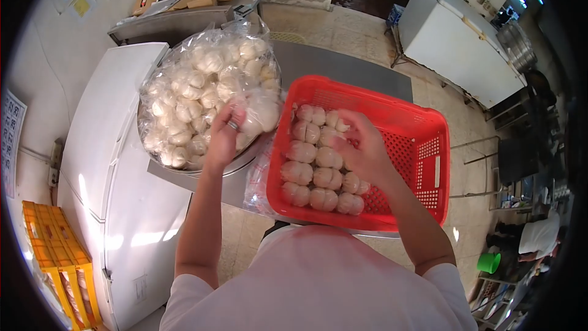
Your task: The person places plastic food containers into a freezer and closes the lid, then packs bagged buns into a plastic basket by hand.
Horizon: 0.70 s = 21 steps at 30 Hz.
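My left hand [226,132], with a ring on one finger, grips a clear plastic packet of pale round buns [260,113]; the packet is slightly blurred. It is over the right side of a big round container heaped with similar bagged buns [190,95], lined with clear plastic. Over the red plastic basket [438,122], my right hand [365,150] is by the packed buns, thumb and fingers apart. Rows of wrapped buns [327,178] fill the basket's left part. My right palm and wrist hide some of them.
Both containers stand on a grey metal table [343,64]. To the left is a white freezer [116,122], with a yellow crate [58,239] by it. Another white chest freezer [459,43] stands at the back right. A person in a white top [539,233] is at the far right.
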{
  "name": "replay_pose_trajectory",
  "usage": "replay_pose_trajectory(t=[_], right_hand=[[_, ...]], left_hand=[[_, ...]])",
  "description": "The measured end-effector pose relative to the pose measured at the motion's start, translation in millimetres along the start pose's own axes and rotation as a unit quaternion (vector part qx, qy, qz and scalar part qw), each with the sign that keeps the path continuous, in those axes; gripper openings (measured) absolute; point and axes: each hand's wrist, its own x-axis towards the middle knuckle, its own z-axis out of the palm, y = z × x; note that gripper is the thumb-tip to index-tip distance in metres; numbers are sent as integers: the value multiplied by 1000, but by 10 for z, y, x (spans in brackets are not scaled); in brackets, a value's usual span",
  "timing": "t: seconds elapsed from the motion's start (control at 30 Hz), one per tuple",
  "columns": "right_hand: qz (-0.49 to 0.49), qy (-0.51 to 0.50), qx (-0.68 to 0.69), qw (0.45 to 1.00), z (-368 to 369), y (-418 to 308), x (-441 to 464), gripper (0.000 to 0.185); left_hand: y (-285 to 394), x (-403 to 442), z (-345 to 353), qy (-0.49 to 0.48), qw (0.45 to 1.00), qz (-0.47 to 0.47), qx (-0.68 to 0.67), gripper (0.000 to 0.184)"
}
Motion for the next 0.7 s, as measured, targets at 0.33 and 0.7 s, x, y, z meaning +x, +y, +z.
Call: replay_pose_trajectory(t=[0.33, 0.7], right_hand=[[14, -26, 40, 999, -141, -255, 115, 12], [51, 37, 156, 986, -1366, -165, -258, 31]], left_hand=[[111, -688, 1412, -167, 984, -44, 49, 58], [-114, -629, 1660, -284, 952, -58, 103, 57]])
